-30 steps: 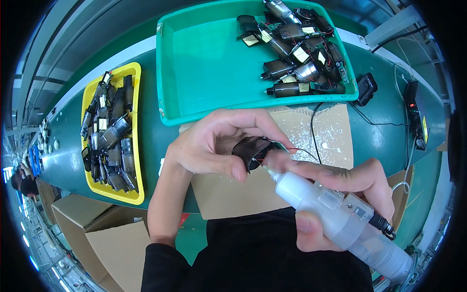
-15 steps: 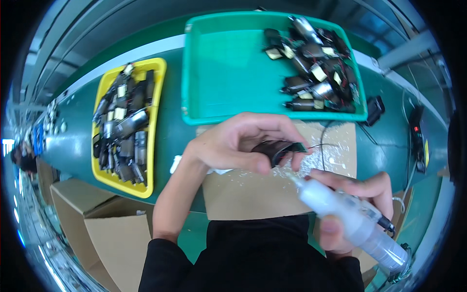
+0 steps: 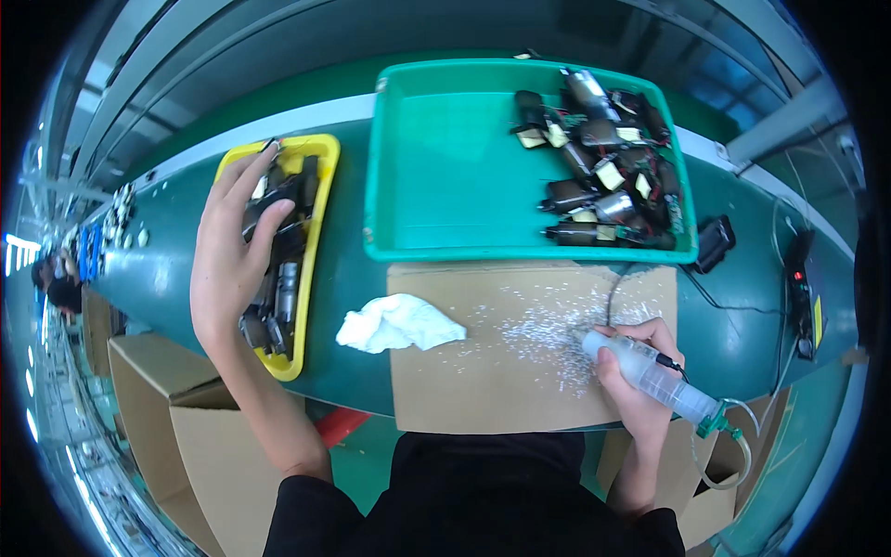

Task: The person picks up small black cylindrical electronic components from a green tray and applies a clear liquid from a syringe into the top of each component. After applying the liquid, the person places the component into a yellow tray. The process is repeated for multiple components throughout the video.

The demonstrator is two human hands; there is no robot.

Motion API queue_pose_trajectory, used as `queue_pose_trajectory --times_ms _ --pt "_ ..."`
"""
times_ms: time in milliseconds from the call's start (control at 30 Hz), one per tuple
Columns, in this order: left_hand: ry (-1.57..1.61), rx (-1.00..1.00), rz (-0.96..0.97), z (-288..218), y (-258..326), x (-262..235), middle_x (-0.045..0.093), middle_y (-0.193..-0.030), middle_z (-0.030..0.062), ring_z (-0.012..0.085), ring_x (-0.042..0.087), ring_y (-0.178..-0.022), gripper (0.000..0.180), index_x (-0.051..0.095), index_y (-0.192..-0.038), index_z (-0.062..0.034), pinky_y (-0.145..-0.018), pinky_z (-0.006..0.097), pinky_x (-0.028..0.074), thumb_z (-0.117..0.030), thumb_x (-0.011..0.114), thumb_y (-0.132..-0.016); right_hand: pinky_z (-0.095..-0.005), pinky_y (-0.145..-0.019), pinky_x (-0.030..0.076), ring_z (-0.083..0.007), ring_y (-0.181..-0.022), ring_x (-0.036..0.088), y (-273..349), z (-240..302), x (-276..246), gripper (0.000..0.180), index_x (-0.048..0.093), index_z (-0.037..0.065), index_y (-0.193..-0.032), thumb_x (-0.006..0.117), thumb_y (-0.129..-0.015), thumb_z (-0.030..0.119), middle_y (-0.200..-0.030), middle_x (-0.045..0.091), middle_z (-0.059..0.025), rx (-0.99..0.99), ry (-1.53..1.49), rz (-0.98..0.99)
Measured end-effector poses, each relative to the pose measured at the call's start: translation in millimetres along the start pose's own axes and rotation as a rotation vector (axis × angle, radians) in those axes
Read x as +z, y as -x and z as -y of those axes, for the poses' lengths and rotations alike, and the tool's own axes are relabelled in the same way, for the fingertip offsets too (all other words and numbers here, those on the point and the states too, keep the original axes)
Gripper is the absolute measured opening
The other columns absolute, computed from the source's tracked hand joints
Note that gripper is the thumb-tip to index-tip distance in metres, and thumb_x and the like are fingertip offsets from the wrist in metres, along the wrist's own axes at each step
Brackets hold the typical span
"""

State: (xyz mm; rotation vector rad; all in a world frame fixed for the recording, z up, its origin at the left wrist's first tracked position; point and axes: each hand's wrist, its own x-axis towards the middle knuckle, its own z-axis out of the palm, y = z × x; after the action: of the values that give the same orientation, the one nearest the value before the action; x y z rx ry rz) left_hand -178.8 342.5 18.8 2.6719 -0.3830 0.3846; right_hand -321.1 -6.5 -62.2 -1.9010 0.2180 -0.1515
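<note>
1. Left hand [image 3: 232, 255] – fingers spread, reaching among dark cylindrical parts [image 3: 278, 251] in yellow tray [image 3: 320, 200].
2. Right hand [image 3: 640, 371] – clenched around translucent dispenser [image 3: 654, 376], tip resting on cardboard sheet [image 3: 483, 381].

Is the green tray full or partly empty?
Partly empty: the green tray has small motor parts piled only at its right side.

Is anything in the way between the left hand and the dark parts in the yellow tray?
Nothing visible is. The left hand is already over the yellow tray, its fingers resting on the dark parts there. The white cloth lies off to the side on the cardboard sheet, and the right hand holds a clear dispenser there.
</note>
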Motion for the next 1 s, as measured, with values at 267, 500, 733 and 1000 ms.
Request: queue_pose_trajectory --times_ms 267,500,733,1000 --pt "0.306 0.120 0.217 -79.9 -90.9 129.7 0.064 -0.101 0.0126 0.0272 0.060 -0.094 0.038 0.060 -0.115 -0.0031 -0.082 0.036 0.047 -0.028 0.061 -0.087 -0.0247 -0.069 0.052 -0.0131 -0.078 0.066 6.5 4.7 -3.0 0.025 0.055 0.000 -0.089 0.073 -0.073 0.004 -0.088 0.070 -0.0123 -0.038 0.039 -0.024" --pt "0.391 -0.227 0.399 -78.8 -166.0 215.8 0.066 -0.099 0.0172 0.0247 0.060 -0.101 0.064 0.057 -0.119 -0.0007 -0.088 0.035 0.045 -0.042 0.074 -0.074 -0.0254 -0.070 0.052 -0.0139 -0.077 0.067 9.5 5.1 -1.3 0.024 0.055 0.000 -0.088 0.074 -0.073 0.004 -0.087 0.070 -0.0116 -0.064 0.005 -0.045" --pt "1.095 -0.278 0.311 -55.3 -127.2 145.8 0.063 -0.102 0.0124 0.0155 0.059 -0.090 0.039 0.060 -0.110 -0.0005 -0.078 0.030 0.048 -0.018 0.073 -0.077 -0.0255 -0.070 0.052 -0.0142 -0.077 0.067 7.0 5.1 -0.8 0.024 0.055 0.001 -0.088 0.073 -0.073 0.004 -0.088 0.070 -0.0123 -0.049 0.007 -0.031" --pt "2.124 -0.422 0.218 -46.5 -48.3 111.2 0.057 -0.097 0.0082 0.0186 0.056 -0.092 0.023 0.053 -0.109 -0.0058 -0.078 0.031 0.049 -0.014 0.061 -0.089 -0.0247 -0.071 0.052 -0.0129 -0.079 0.066 5.0 9.5 1.5 0.024 0.055 0.000 -0.089 0.073 -0.074 0.003 -0.090 0.070 -0.0131 -0.003 -0.013 -0.013"
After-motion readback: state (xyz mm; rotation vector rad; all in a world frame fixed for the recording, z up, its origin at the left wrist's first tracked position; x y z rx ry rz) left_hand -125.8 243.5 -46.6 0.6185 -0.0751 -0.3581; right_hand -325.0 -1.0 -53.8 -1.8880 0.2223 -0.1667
